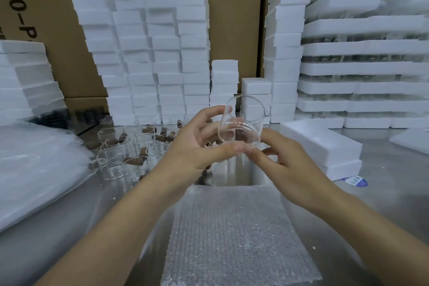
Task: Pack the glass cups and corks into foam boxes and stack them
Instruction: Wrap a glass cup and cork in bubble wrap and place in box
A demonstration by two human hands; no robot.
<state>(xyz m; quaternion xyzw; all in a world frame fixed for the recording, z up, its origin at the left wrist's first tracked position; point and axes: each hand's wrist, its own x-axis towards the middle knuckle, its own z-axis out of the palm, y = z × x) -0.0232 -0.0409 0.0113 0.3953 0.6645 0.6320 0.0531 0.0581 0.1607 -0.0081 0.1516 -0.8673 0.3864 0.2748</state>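
Note:
A clear glass cup (243, 121) is held tilted above the table, its mouth turned up and away. My left hand (197, 144) grips it, thumb along the lower edge and fingers behind the glass. My right hand (285, 160) touches the cup's base with its fingertips. Several more glass cups (116, 158) stand on the table to the left, with brown corks (137, 159) lying among them. A foam box (322, 139) lies on a second one to the right of my hands.
A bubble wrap sheet (236, 234) lies flat in front of me. A pile of bubble wrap (34, 169) covers the left side. Tall stacks of white foam boxes (153, 53) line the back, with foam trays (364, 69) at the right and cardboard cartons (234, 18) behind.

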